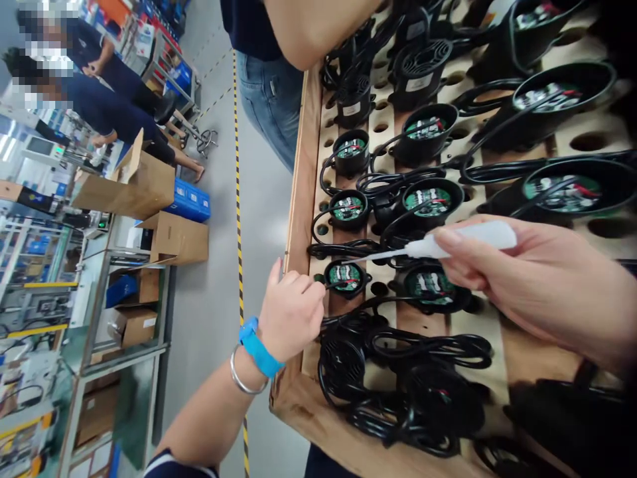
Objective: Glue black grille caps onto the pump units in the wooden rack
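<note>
My left hand (291, 311), with a blue wristband and a metal bangle, is closed at the left rim of a small black round housing (345, 277) with a green circuit board inside. Its fingers pinch the housing's edge or cable; I cannot tell which. My right hand (537, 285) grips a white squeeze tube (462, 240) whose thin nozzle points left, its tip just above that housing. Both hands are over a wooden tray (298, 199) with round holes, which holds several such black housings with boards and coiled black cables.
Another person in jeans and a dark top (269, 86) stands at the tray's far end, an arm reaching over it. Cardboard boxes (149, 192) and shelving stand on the left. A yellow-black floor stripe (237, 199) runs along the aisle, where two more people sit.
</note>
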Motion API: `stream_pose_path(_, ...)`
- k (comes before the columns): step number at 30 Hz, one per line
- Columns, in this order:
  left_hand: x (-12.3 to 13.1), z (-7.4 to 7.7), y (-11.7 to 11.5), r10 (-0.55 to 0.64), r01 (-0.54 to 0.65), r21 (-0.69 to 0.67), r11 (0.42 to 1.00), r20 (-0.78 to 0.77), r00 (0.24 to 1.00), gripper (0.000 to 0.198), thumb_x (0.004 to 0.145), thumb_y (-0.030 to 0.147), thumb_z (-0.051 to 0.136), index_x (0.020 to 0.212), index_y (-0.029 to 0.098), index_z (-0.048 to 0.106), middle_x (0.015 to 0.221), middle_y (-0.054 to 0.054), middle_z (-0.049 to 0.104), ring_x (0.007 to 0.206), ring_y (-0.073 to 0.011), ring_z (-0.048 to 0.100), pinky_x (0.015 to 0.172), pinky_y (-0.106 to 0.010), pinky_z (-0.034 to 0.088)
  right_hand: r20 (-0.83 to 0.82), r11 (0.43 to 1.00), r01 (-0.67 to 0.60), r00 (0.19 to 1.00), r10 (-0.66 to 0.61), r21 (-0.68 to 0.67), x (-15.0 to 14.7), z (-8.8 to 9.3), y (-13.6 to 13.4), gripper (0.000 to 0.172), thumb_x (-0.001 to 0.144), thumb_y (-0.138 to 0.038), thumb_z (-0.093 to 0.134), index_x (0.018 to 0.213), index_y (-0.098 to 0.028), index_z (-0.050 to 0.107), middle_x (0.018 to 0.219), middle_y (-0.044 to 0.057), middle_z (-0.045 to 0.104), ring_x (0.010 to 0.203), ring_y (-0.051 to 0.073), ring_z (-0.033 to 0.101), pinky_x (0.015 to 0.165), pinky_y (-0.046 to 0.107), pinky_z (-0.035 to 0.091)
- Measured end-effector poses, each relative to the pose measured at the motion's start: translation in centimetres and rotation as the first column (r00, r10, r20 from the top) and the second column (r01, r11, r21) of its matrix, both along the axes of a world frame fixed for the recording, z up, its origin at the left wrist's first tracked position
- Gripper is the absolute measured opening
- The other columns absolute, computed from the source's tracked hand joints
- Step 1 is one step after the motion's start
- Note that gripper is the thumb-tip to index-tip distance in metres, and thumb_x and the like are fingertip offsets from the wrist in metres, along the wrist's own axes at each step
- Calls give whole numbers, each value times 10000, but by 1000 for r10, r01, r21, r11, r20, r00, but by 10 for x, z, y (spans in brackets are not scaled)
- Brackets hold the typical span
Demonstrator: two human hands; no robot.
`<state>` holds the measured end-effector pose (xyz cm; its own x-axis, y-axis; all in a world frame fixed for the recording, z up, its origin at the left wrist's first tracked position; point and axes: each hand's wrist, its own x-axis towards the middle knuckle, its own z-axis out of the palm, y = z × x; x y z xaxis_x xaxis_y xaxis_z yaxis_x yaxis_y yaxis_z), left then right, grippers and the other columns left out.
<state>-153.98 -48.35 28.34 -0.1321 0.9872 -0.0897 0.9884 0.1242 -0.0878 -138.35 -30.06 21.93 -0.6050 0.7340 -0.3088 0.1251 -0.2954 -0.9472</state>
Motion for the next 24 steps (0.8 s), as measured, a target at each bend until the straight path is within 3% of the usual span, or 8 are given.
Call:
stream_pose_path(3, 1, -1, 2, 10, -11, 22, 1000, 14, 1000, 212, 893, 157, 455, 695, 178, 528, 684, -2, 560, 721, -163, 514, 994, -461, 382, 87, 993, -77, 994, 69, 91, -8, 3, -7, 655, 564, -846, 612, 522, -205, 490, 432, 13, 482, 368, 98, 396, 358, 256, 302)
stream_pose_path(10, 0, -1, 2, 7, -7, 7, 1000, 31, 999, 207, 885, 163, 474, 686, 170, 531, 664, 4, 533, 713, -159, 488, 860, -388, 388, 85, 934, -48, 996, 18, 354, -22, -4, -20, 642, 676, -846, 508, 555, -216, 478, 429, -7, 493, 394, 110, 421, 392, 265, 345)
stream_pose_path(24, 0, -2, 2, -6, 6, 8, 1000, 26, 1000, 192, 879, 155, 481, 692, 172, 523, 665, 4, 533, 709, -162, 470, 779, -359, 357, 23, 956, -69, 998, 65, 286, -29, -4, -26, 506, 717, -678, 608, 575, -215, 460, 444, -24, 468, 392, 119, 452, 362, 250, 331)
